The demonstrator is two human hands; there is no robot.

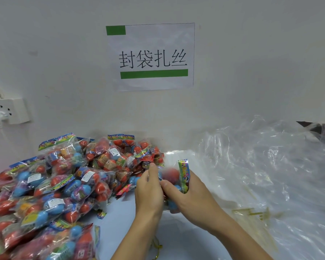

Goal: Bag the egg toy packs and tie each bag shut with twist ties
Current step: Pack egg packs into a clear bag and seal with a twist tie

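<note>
In front of the paper sign (150, 57) taped to the wall, on the pale counter (124, 218), lies a big heap of egg toy packs (60, 182): clear crinkled sleeves, each holding red and blue plastic eggs, topped with a bright multicoloured header strip and carrying small white warning labels. The heap spreads from below the sign toward the lower left of it, reaching the wall at its far edge.

Just right of the heap, directly below the sign, both hands meet around a single pack (174, 178). Its red egg shows between the fingers, somewhat blurred, and its colourful header stands upright. The right hand (189, 196) is curled round the pack, thumb across the front and the header caught between thumb and fingers. The left hand (149, 192) presses against the pack's left side with fingers half bent, the thumb raised; it appears to pinch the pack's plastic, though the exact grip is hidden.

Right of the hands, a loose mass of clear plastic bags (266, 169) covers the counter, with thin gold twist ties (251, 212) lying beneath the film. A wall socket (9, 111) sits far left of the sign.
</note>
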